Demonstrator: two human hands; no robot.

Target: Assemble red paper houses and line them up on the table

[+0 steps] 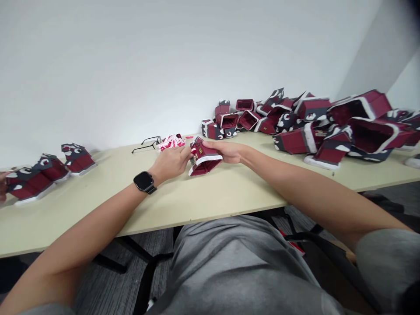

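Observation:
A small dark red model house [205, 158] with a white rim round its open base is tipped on its side above the table, its hollow bottom facing me. My right hand [228, 151] grips it from the right, thumb along the upper edge. On its left side, the fingers of my left hand [172, 162] are pinched together against the wall by a small yellowish detail. Whether those fingers hold a small piece cannot be made out. Just behind my left hand lies a heap of pink and white pieces [171, 142].
Black-framed glasses [149, 143] lie behind my left hand on the pale table [157, 214]. Many similar houses [305, 118] are piled at the back right. Several more houses [78, 158] stand at the left, where another person's hand [2, 186] touches one.

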